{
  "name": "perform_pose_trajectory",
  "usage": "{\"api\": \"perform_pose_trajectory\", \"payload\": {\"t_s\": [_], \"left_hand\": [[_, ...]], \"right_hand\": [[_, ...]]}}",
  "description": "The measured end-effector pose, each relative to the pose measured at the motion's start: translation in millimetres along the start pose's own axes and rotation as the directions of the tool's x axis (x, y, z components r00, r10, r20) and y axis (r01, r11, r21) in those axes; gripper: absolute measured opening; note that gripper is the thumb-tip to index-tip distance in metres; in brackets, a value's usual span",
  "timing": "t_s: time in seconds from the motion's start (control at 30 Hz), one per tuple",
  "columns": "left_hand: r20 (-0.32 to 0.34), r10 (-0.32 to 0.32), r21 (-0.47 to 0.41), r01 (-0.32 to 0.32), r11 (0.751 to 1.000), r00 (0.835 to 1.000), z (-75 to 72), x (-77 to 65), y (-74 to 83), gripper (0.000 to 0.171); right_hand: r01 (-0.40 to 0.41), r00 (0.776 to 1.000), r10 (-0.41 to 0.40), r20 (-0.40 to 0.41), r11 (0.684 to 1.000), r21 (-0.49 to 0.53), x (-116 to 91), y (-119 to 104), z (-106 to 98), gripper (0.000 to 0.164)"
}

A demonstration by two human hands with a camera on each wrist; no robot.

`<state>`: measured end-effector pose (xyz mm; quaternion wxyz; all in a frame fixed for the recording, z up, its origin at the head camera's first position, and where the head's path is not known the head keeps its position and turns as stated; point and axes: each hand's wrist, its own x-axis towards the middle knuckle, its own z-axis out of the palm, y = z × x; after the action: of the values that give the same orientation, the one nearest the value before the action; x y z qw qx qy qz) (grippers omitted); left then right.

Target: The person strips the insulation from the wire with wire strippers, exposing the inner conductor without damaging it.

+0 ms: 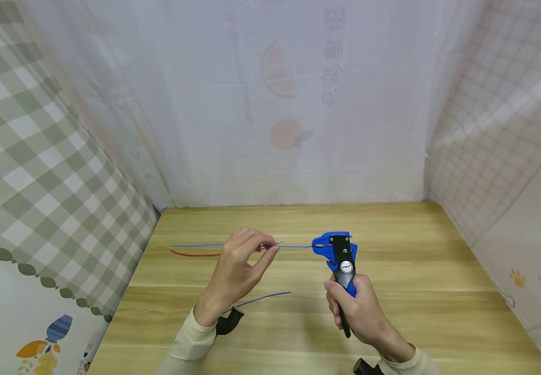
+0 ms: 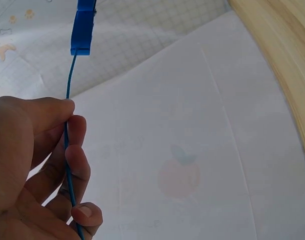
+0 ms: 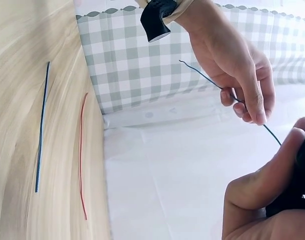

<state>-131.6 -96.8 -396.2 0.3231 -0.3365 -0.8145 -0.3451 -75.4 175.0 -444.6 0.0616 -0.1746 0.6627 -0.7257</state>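
Observation:
Between thumb and fingertips my left hand pinches a thin blue wire. Its loose end trails out past the hand in the right wrist view. The other end enters the nose of a blue and black wire stripper, hiding its tip. My right hand wraps round the stripper's handles, holding the tool upright above the table. In the left wrist view the blue wire runs across the curled fingers and up to the tool's blue nose.
On the wooden table lie a red wire, partly behind the left hand in the head view, and a second blue wire nearer the front. White and checked cloth hangs around the table's back and sides.

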Motion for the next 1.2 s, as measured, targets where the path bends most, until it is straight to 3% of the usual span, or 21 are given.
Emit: {"api": "perform_pose_trajectory", "payload": {"t_s": [0.53,0.9,1.2], "left_hand": [[-0.013,0.016,-0.016,-0.016,1.000,1.000,-0.2,0.3,-0.2,0.013],[0.014,0.002,-0.012,-0.002,1.000,1.000,-3.2,2.0,1.4,0.012],[0.000,0.025,-0.021,-0.025,0.999,1.000,-2.9,1.8,-0.5,0.013]], "right_hand": [[-0.024,1.000,0.023,0.005,0.999,0.043,-3.5,-4.6,1.9,0.034],[-0.072,0.997,0.072,0.004,0.996,0.060,-4.4,-7.7,2.5,0.032],[-0.037,0.999,0.035,0.025,0.996,0.075,-5.5,-7.0,1.4,0.029]]}}
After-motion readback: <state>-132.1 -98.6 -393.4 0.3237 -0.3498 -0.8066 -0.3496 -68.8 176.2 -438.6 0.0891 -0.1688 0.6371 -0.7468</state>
